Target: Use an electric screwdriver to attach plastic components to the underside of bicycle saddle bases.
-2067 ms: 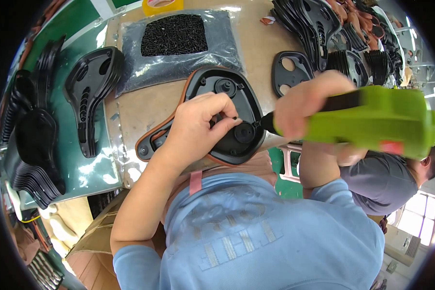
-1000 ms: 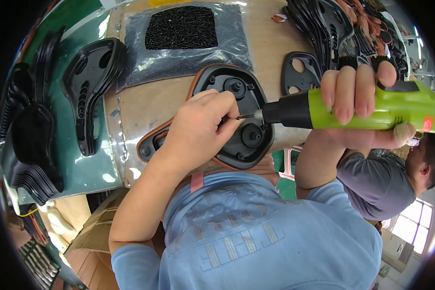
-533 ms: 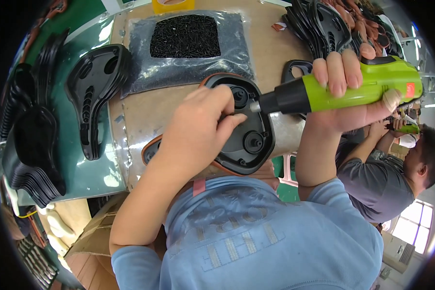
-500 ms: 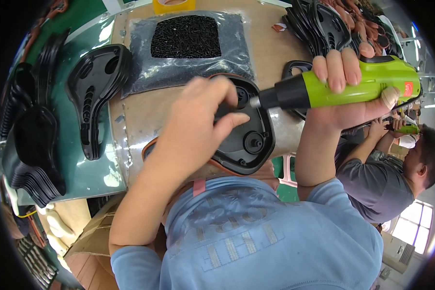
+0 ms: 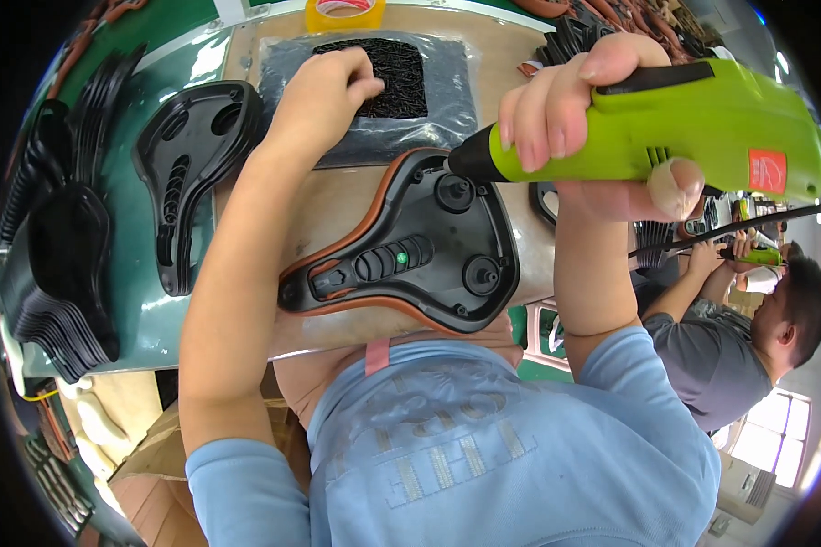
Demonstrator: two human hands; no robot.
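Note:
A bicycle saddle (image 5: 456, 246) lies underside up before me, its black plastic base edged by a brown cover. My right hand (image 5: 566, 118) grips a lime-green electric screwdriver (image 5: 721, 128), whose black nose reaches down to the saddle's far rim; the nose hides where the bit meets it. Farther back, my left hand (image 5: 324, 105) is over a clear plastic bag (image 5: 452, 87) with an opening cut in it. Small black screws (image 5: 397, 77) fill that opening. The left fingers are curled together at the screws, and what they pinch is hidden.
Black saddle bases (image 5: 196, 146) lie on the green mat left of the bag, with taller nested stacks (image 5: 59, 246) farther left. A yellow tape roll (image 5: 345, 14) stands behind the bag. More black parts and brown covers are at the back right. A co-worker (image 5: 730, 337) sits at right.
My left hand has gone from over the saddle to the screws in the bag, uncovering the saddle. The screwdriver has shifted slightly, its nose now at the saddle's far rim.

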